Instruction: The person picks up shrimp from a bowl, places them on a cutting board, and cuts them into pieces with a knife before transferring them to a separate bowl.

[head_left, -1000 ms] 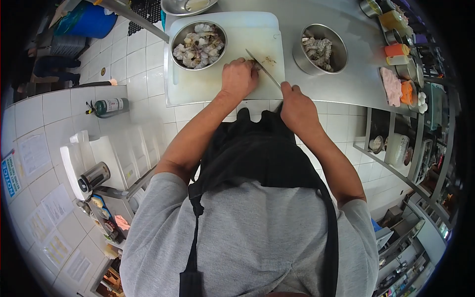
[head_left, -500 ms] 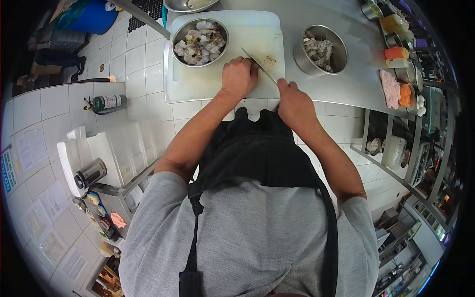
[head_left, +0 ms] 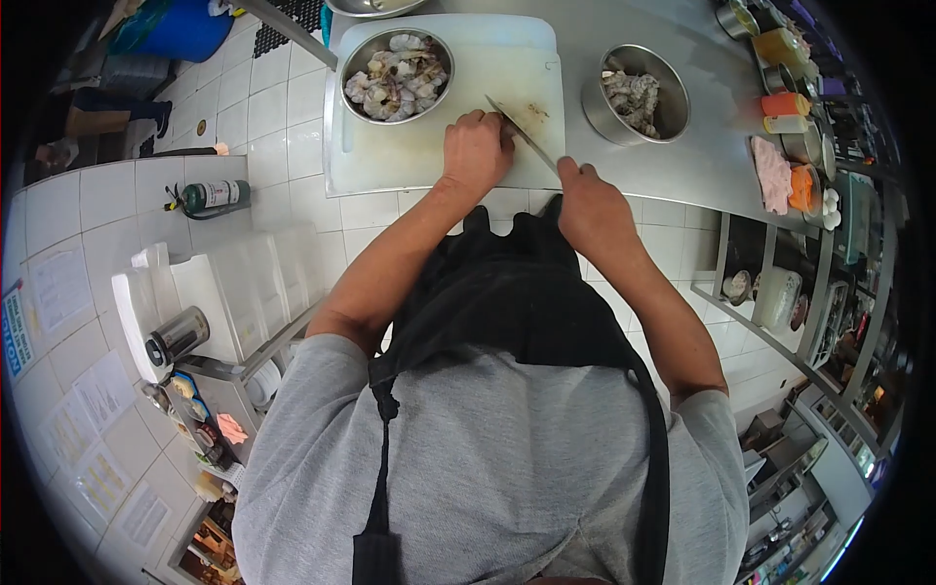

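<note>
Closest in, a black apron (head_left: 507,312) hangs over a grey shirt (head_left: 487,468), and both forearms reach out from it to the counter edge. The right hand (head_left: 590,200) is closed around the handle of a knife (head_left: 522,132), grip low and near the body so the blade angles away up the white cutting board (head_left: 390,156) with its tip towards the far side. The left hand (head_left: 476,151) lies flat on the board just beside the blade, fingers curled in tight and knuckles turned to the steel — a hold that seems meant to pin something small while keeping the fingertips clear. What they press on is hidden under them.

Further out, a steel bowl (head_left: 342,78) of raw shrimp (head_left: 395,73) stands on the board's far left corner, within the left hand's reach. A second bowl (head_left: 587,97) of paler pieces stands on the steel counter (head_left: 682,171) off the board's right side — likely set apart to keep the two lots separate.
</note>
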{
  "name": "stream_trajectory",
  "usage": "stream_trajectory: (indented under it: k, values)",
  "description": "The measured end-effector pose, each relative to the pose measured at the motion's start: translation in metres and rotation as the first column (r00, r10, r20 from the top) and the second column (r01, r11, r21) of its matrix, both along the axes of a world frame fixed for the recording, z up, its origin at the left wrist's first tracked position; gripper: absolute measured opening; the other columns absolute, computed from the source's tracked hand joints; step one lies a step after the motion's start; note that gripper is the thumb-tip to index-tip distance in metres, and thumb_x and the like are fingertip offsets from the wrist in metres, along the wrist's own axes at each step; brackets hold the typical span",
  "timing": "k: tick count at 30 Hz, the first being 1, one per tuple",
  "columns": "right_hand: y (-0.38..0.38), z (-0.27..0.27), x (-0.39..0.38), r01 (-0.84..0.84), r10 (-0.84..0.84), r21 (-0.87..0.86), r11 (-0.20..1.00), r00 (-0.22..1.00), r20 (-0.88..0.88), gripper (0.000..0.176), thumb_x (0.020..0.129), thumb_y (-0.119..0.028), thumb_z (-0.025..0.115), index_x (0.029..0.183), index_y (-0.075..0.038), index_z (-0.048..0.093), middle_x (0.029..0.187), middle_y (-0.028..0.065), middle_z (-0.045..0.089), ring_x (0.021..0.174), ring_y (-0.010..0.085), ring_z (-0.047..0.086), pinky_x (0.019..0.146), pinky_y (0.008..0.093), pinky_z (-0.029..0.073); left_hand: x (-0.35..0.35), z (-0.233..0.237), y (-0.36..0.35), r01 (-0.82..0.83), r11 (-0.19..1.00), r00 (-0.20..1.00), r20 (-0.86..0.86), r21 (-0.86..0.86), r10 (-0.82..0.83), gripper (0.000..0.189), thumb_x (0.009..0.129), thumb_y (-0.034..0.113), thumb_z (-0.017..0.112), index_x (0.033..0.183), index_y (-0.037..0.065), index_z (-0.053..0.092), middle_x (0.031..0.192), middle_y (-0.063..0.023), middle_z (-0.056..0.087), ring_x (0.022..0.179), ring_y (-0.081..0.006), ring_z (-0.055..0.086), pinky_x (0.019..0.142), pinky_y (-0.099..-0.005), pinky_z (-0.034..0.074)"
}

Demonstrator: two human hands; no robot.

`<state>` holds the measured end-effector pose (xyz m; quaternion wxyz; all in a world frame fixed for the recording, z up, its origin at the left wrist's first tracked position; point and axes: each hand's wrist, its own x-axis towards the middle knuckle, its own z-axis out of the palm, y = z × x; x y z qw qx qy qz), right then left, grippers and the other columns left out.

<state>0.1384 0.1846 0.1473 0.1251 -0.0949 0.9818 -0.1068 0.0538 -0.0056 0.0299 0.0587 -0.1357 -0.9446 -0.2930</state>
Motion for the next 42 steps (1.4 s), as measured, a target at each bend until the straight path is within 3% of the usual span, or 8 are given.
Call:
stream_trajectory:
  k: [7, 10, 13, 22, 26, 34, 40, 42]
  values:
    - [-0.009, -0.004, -0.024, 0.0, -0.001, -0.05, 0.999, 1.0, -0.025, 0.023, 0.091, 0.0, 0.058, 0.114, 0.0, 0.055, 0.098, 0.0259, 0.068, 0.081, 0.0429, 0.074, 0.072, 0.0501, 0.062, 0.004, 0.008, -0.004, -0.019, 0.999, 0.997, -0.073, -0.033, 0.017, 0.018, 0.084, 0.02, 0.077, 0.094, 0.004, 0.077, 0.089, -0.016, 0.072, 0.087, -0.0378, 0.072, 0.077, -0.0501, 0.059]
    - [0.001, 0.017, -0.006, -0.016, 0.015, -0.054, 0.998, 1.0, -0.024, 0.022, 0.092, -0.001, 0.058, 0.113, 0.0, 0.055, 0.096, 0.0254, 0.068, 0.081, 0.0425, 0.074, 0.072, 0.0504, 0.062, 0.004, 0.008, -0.008, -0.069, 0.997, 0.998, 0.006, -0.021, 0.07, 0.02, 0.086, 0.022, 0.079, 0.094, 0.004, 0.077, 0.089, -0.0153, 0.072, 0.087, -0.0375, 0.071, 0.078, -0.0499, 0.058]
    - [0.003, 0.022, 0.007, -0.027, 0.029, -0.029, 0.999, 0.998, 0.059, 0.022, 0.092, -0.001, 0.058, 0.113, 0.0, 0.055, 0.096, 0.0254, 0.068, 0.082, 0.0427, 0.074, 0.072, 0.0508, 0.062, 0.003, 0.004, -0.011, -0.022, 1.0, 1.0, -0.009, -0.01, 0.022, 0.02, 0.086, 0.021, 0.079, 0.095, 0.003, 0.078, 0.088, -0.0156, 0.071, 0.087, -0.0381, 0.071, 0.078, -0.0499, 0.058]
    - [-0.005, 0.003, -0.013, -0.034, 0.033, -0.062, 0.998, 0.999, -0.013, 0.021, 0.092, -0.002, 0.058, 0.113, 0.0, 0.055, 0.096, 0.0258, 0.068, 0.082, 0.0431, 0.074, 0.072, 0.0507, 0.062, 0.013, 0.006, -0.015, -0.006, 1.0, 0.997, -0.079, 0.005, 0.006, 0.016, 0.087, 0.017, 0.077, 0.092, 0.002, 0.077, 0.087, -0.0187, 0.071, 0.087, -0.0403, 0.07, 0.08, -0.0508, 0.057]
    - [0.0, 0.024, 0.004, -0.037, 0.038, -0.062, 0.997, 0.999, 0.027, 0.022, 0.092, -0.002, 0.058, 0.113, 0.001, 0.055, 0.096, 0.0256, 0.068, 0.083, 0.0435, 0.074, 0.073, 0.051, 0.062, 0.009, 0.005, -0.018, -0.023, 0.998, 1.0, 0.001, 0.053, 0.023, 0.013, 0.086, 0.014, 0.075, 0.091, 0.002, 0.076, 0.088, -0.0198, 0.072, 0.086, -0.041, 0.071, 0.08, -0.0515, 0.057]
    - [-0.009, -0.009, -0.011, -0.019, 0.022, -0.074, 0.997, 0.999, 0.045, 0.022, 0.092, -0.002, 0.058, 0.113, 0.001, 0.054, 0.097, 0.0252, 0.068, 0.084, 0.0453, 0.074, 0.077, 0.0528, 0.061, 0.011, 0.008, -0.021, 0.034, 0.998, 0.999, -0.01, 0.045, -0.033, 0.015, 0.085, 0.016, 0.075, 0.091, 0.002, 0.076, 0.089, -0.0191, 0.073, 0.085, -0.0399, 0.072, 0.08, -0.05, 0.058]
    - [0.0, 0.025, 0.011, 0.011, -0.002, -0.088, 0.996, 0.995, 0.097, 0.022, 0.092, -0.001, 0.057, 0.113, 0.001, 0.055, 0.097, 0.0266, 0.068, 0.087, 0.0465, 0.073, 0.078, 0.0539, 0.06, 0.013, 0.011, -0.025, -0.089, 0.994, 0.989, 0.127, 0.07, 0.08, 0.019, 0.085, 0.02, 0.078, 0.093, 0.002, 0.076, 0.089, -0.0178, 0.072, 0.085, -0.0378, 0.071, 0.079, -0.0492, 0.058]
    - [-0.003, 0.012, 0.012, 0.008, 0.001, -0.088, 0.996, 0.995, 0.099, 0.022, 0.091, -0.001, 0.057, 0.113, 0.001, 0.055, 0.097, 0.0267, 0.068, 0.088, 0.0466, 0.073, 0.078, 0.054, 0.06, 0.011, 0.009, -0.027, -0.023, 0.998, 0.996, 0.086, 0.052, 0.019, 0.021, 0.085, 0.021, 0.08, 0.093, 0.002, 0.076, 0.09, -0.0172, 0.073, 0.086, -0.0368, 0.072, 0.08, -0.048, 0.058]
